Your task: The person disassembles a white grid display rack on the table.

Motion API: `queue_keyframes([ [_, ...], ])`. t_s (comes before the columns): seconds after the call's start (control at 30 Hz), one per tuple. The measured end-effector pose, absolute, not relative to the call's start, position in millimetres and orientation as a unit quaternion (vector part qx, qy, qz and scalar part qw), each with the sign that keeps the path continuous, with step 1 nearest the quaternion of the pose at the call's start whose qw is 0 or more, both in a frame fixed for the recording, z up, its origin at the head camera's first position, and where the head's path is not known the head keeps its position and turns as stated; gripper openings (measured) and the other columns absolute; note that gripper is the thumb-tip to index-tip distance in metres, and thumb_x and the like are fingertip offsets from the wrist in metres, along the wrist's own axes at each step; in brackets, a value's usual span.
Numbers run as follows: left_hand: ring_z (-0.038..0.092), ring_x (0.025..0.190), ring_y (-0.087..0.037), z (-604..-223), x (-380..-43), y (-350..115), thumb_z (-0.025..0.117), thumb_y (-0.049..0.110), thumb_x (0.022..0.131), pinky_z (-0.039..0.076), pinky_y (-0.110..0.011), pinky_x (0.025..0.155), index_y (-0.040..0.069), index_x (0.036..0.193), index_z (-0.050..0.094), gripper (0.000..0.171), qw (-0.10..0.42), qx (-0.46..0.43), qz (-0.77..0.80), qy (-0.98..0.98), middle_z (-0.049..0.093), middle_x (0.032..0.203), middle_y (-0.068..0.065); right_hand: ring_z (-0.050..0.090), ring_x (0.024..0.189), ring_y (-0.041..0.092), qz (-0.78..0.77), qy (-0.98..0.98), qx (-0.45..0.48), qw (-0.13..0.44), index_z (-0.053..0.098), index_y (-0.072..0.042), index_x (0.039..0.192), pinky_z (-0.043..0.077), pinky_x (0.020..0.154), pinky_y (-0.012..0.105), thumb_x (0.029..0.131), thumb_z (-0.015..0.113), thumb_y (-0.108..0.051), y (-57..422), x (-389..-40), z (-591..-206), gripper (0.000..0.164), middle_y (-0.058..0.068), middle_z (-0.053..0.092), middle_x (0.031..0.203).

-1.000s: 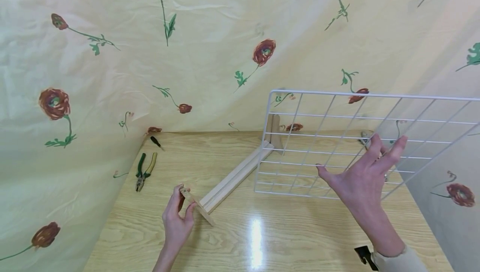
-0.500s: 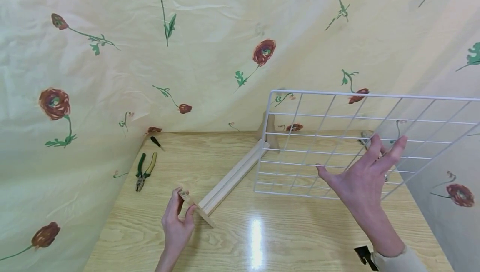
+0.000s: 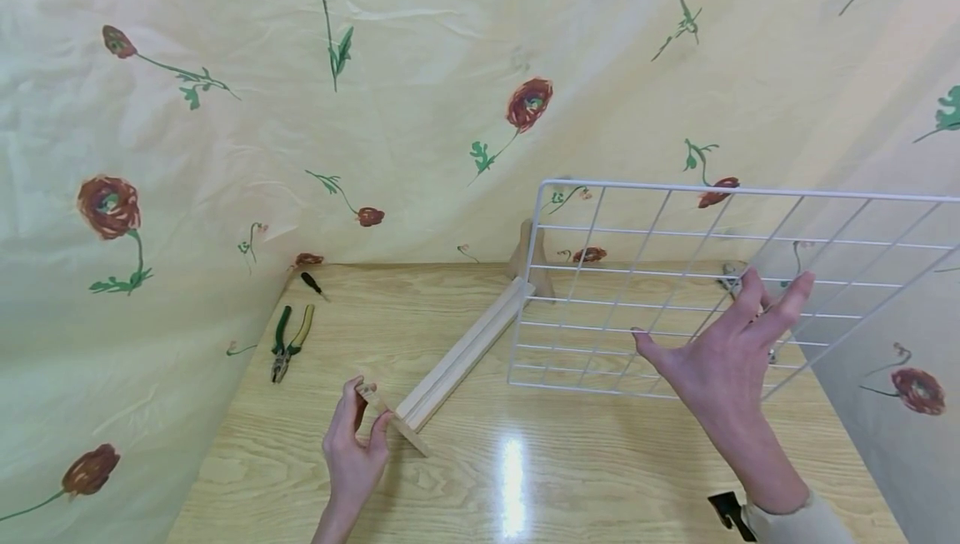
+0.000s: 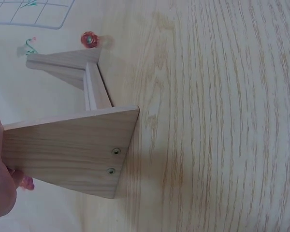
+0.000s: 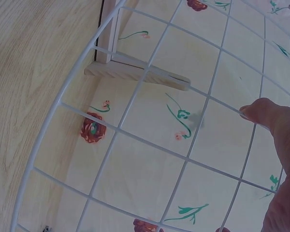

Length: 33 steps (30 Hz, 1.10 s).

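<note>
My left hand (image 3: 356,452) pinches the near end panel (image 3: 408,434) of a wooden stand by its upper edge. In the left wrist view this panel (image 4: 72,150) is tapered, with two screws near its base. Two parallel pale slats (image 3: 465,356) run from it to a matching far panel (image 3: 531,265) by the back wall. My right hand (image 3: 723,373) grips a white wire grid (image 3: 637,186), thumb and fingers hooked on its wires. The grid is held up at a slant, and overlaps the far panel in the head view. In the right wrist view, the thumb (image 5: 263,110) lies over one wire.
Pliers (image 3: 285,348) with green and yellow handles and a small black screwdriver (image 3: 311,284) lie at the left of the wooden table (image 3: 600,461). Another metal tool (image 3: 731,273) lies behind the grid. A small black piece (image 3: 727,511) is by the right sleeve. Flowered cloth hangs behind.
The stand has swung slightly, its far panel moving left and turning more broadside. My left hand has shifted a little toward me with the near panel. My right hand and the grid look still.
</note>
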<state>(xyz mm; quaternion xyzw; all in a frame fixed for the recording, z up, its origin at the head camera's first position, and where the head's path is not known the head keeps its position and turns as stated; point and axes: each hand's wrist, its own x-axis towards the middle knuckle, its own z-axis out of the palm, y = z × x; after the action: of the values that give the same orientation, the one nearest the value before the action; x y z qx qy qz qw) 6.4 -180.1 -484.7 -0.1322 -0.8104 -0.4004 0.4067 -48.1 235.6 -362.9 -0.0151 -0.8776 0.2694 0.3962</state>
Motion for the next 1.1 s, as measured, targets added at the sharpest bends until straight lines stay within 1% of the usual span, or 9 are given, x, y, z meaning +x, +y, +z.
queue_keyframes([
  [0.2, 0.066, 0.092, -0.045, -486.3, 7.8, -180.2, 0.063, 0.041, 0.096, 0.051, -0.023, 0.09, -0.017, 0.121, 0.055, 0.064, 0.414, -0.124, -0.395, -0.811, 0.067, 0.099, -0.026, 0.039, 0.125, 0.046, 0.271, -0.878, -0.017, 0.393, 0.018, 0.002, 0.15, 0.047, 0.067, 0.074, 0.049, 0.097, -0.025, 235.0, -47.8, -362.4, 0.131, 0.034, -0.009, 0.154],
  [0.3, 0.066, 0.092, -0.047, -486.5, 8.4, -179.5, 0.063, 0.041, 0.097, 0.05, -0.022, 0.092, -0.017, 0.121, 0.055, 0.064, 0.414, -0.121, -0.4, -0.809, 0.067, 0.099, -0.026, 0.043, 0.121, 0.051, 0.272, -0.882, -0.023, 0.383, 0.017, 0.002, 0.151, 0.047, 0.063, 0.073, 0.05, 0.096, -0.024, 234.6, -46.5, -361.8, 0.131, 0.031, -0.011, 0.156],
  [0.43, 0.066, 0.092, -0.046, -486.0, 9.4, -178.7, 0.062, 0.041, 0.097, 0.049, -0.021, 0.093, -0.017, 0.12, 0.056, 0.063, 0.417, -0.12, -0.399, -0.808, 0.066, 0.098, -0.026, 0.047, 0.113, 0.055, 0.271, -0.888, -0.029, 0.371, 0.015, 0.002, 0.152, 0.048, 0.059, 0.072, 0.051, 0.096, -0.024, 234.5, -45.4, -361.8, 0.133, 0.029, -0.012, 0.157],
  [0.67, 0.066, 0.092, -0.044, -483.7, 11.4, -176.5, 0.062, 0.041, 0.098, 0.049, -0.02, 0.093, -0.017, 0.118, 0.057, 0.062, 0.426, -0.113, -0.387, -0.81, 0.067, 0.098, -0.025, 0.039, 0.122, 0.046, 0.264, -0.881, -0.015, 0.392, 0.02, 0.004, 0.15, 0.047, 0.062, 0.072, 0.049, 0.095, -0.025, 234.8, -49.4, -364.9, 0.129, 0.032, -0.009, 0.155],
  [0.9, 0.066, 0.092, -0.042, -484.5, 12.6, -174.8, 0.063, 0.041, 0.098, 0.05, -0.021, 0.092, -0.019, 0.118, 0.056, 0.063, 0.434, -0.106, -0.388, -0.806, 0.066, 0.097, -0.027, 0.04, 0.119, 0.049, 0.245, -0.881, -0.009, 0.405, 0.021, 0.007, 0.148, 0.048, 0.063, 0.072, 0.049, 0.095, -0.029, 234.6, -50.2, -367.7, 0.129, 0.036, -0.005, 0.154],
  [1.1, 0.066, 0.092, -0.042, -485.5, 13.3, -174.6, 0.064, 0.041, 0.097, 0.05, -0.02, 0.092, -0.019, 0.119, 0.056, 0.064, 0.439, -0.104, -0.383, -0.806, 0.066, 0.097, -0.026, 0.038, 0.12, 0.049, 0.249, -0.88, -0.006, 0.405, 0.021, 0.005, 0.147, 0.046, 0.068, 0.074, 0.047, 0.097, -0.025, 234.1, -50.7, -367.2, 0.129, 0.035, -0.006, 0.154],
])
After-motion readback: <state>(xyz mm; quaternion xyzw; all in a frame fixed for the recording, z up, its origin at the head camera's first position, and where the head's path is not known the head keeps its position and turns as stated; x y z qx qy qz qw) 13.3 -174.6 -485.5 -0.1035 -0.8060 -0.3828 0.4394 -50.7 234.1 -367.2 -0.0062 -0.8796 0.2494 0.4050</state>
